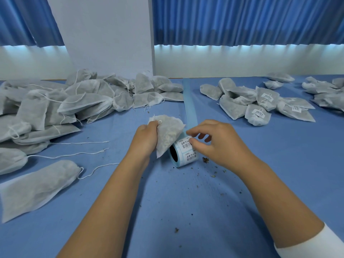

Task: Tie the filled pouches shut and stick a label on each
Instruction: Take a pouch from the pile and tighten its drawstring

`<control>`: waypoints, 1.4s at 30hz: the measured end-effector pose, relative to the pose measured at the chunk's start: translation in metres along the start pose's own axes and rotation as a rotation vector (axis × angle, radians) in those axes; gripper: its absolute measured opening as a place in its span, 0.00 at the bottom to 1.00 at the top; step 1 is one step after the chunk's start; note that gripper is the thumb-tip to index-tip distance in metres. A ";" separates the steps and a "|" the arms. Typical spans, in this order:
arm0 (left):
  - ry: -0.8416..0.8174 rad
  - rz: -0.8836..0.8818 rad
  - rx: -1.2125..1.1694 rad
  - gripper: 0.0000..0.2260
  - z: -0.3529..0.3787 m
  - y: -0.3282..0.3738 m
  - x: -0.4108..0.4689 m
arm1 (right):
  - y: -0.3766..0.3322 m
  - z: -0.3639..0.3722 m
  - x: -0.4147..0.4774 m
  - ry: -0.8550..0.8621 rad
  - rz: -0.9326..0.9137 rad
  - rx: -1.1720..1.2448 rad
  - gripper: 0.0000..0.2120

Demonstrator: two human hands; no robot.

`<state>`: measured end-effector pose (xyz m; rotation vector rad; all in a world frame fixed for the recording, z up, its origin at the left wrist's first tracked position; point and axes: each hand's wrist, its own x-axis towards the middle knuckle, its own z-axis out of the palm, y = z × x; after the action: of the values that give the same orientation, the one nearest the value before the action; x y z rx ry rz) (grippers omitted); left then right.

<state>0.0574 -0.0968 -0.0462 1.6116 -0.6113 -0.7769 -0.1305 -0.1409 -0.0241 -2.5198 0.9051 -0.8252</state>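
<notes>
Just left of the label roll [184, 155], pouch [167, 135] in left hand [146, 135]

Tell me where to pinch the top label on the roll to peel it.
Probably its right edge, pinched from the right, as the right hand does. The top label faces up on the roll lying on its side; the pouch in the left hand crowds its left edge.
</notes>
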 end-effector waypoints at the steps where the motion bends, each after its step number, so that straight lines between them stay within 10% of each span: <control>1: 0.000 0.002 0.001 0.13 0.000 0.000 0.000 | 0.000 0.000 0.000 0.000 -0.004 -0.005 0.08; 28: 0.012 0.001 0.046 0.16 -0.001 0.000 0.000 | -0.001 0.000 -0.001 -0.017 -0.027 -0.038 0.03; 42: -0.001 -0.014 -0.004 0.11 -0.002 0.001 -0.005 | 0.000 -0.003 0.002 0.138 0.159 0.396 0.07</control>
<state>0.0564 -0.0920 -0.0446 1.6133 -0.5996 -0.7885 -0.1311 -0.1422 -0.0208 -2.0458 0.8716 -1.0222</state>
